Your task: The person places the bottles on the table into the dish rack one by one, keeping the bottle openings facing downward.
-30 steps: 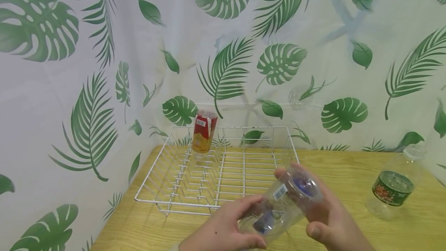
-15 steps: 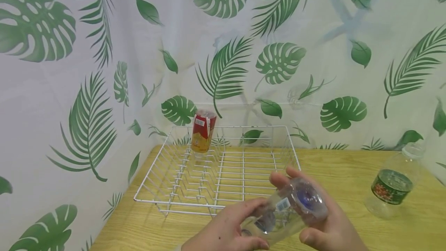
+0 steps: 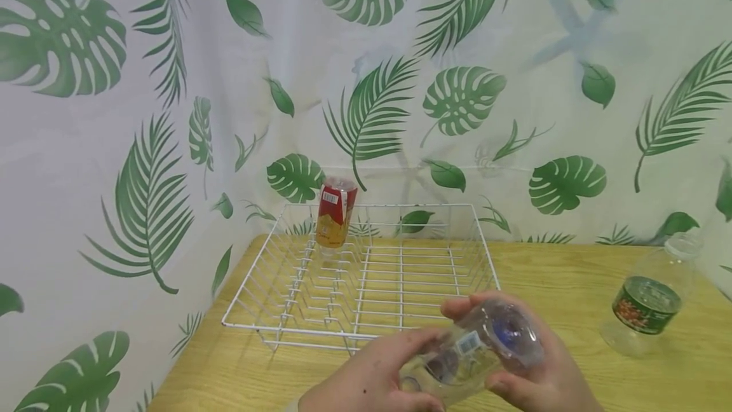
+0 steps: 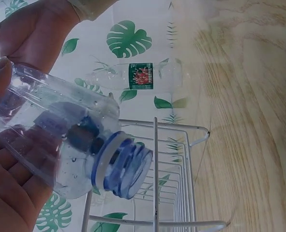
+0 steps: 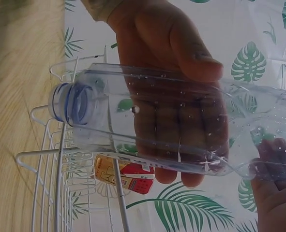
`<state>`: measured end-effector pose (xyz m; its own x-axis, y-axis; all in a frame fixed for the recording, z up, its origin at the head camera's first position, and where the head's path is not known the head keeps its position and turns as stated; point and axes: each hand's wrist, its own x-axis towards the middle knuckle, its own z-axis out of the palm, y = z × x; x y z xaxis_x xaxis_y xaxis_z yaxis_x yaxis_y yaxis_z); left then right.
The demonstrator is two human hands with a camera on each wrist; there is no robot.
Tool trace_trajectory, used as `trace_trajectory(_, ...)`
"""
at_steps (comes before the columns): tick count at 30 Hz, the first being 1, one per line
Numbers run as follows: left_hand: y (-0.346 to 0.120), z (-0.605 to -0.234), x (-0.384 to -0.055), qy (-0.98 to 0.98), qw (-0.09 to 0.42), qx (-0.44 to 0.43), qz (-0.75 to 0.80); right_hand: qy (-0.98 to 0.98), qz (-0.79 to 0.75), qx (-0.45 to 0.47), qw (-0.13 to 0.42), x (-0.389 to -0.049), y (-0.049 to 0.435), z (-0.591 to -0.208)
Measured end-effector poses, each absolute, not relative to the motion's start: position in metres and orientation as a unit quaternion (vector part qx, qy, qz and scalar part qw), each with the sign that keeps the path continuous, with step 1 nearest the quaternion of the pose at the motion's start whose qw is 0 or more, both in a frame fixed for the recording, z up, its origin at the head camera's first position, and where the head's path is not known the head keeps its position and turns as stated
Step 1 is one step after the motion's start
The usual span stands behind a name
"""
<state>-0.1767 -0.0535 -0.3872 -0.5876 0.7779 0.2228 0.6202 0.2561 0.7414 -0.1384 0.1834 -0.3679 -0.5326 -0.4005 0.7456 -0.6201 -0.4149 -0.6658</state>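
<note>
Both hands hold a clear plastic bottle (image 3: 474, 355) low in front, on the near side of the white wire dish rack (image 3: 400, 275). It lies tilted, its bluish base up and to the right. In the left wrist view its blue-tinted neck (image 4: 126, 166) carries a pale ring and no cap. My left hand (image 3: 374, 374) grips the neck half; in the right wrist view its palm and fingers show through the wall. Around the base end curls my right hand (image 3: 551, 370), thumb on the near side. Droplets cling to the plastic.
A red-and-yellow can-shaped container (image 3: 336, 215) with see-through ends stands in the rack's back left. At the right, a clear bottle with a green label (image 3: 648, 304) stands on the wooden table (image 3: 560, 272). A leaf-patterned sheet (image 3: 457, 24) hangs behind and at the left.
The bottle's base end has shifted right and down, so the bottle lies flatter. My right hand's fingertips have moved lower and left along its far side. The left hand stays nearly in place.
</note>
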Motion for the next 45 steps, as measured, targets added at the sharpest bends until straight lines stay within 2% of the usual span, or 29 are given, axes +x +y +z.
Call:
trace_trajectory(4, -0.053, -0.385, -0.178, 0.785, 0.079, 0.456, 0.411, -0.531, 0.696, 0.476, 0.082, -0.139, 0.185, -0.367)
trace_trajectory(14, -0.065, -0.381, -0.182, 0.791, -0.005, 0.468, 0.395, -0.516, 0.704, 0.477, 0.1, -0.141, 0.189, -0.363)
trace_trajectory(28, -0.126, -0.372, -0.22, 0.872, -0.086, 0.255, 0.408, -0.474, 0.731, 0.479, 0.106, -0.146, 0.204, -0.351)
trace_trajectory(34, -0.174, -0.38, -0.246, 0.905, -0.074, 0.169, 0.383, -0.448, 0.754, 0.466, 0.12, -0.144, 0.214, -0.34)
trace_trajectory(45, -0.25, -0.396, -0.267, 0.921, -0.037, 0.093, 0.376, -0.421, 0.767, 0.465, 0.134, -0.152, 0.224, -0.338)
